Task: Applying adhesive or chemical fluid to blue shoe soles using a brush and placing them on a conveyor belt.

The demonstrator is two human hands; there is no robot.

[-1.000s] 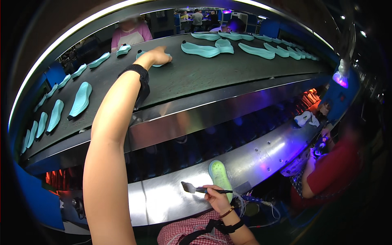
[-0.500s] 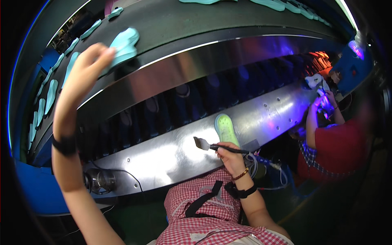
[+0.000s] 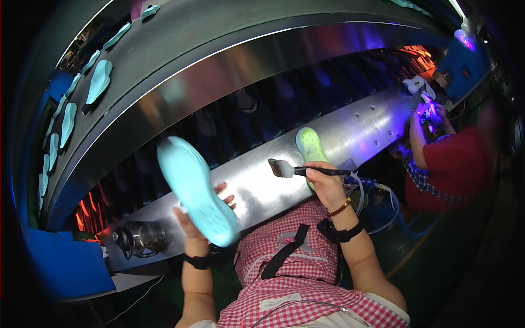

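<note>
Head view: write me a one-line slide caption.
Left hand holding a turquoise sole, right hand a black-handled brush, at a shiny metal ledge.

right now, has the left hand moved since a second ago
Yes: the left hand has come off the dark belt, toward the checked apron, holding a turquoise sole.

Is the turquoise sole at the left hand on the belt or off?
Off: the left hand holds the turquoise sole apart from the dark belt; the metal panel shows between them.

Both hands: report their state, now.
Left hand: holding a light-blue shoe sole.
Right hand: closed on the handle of a brush.
</note>
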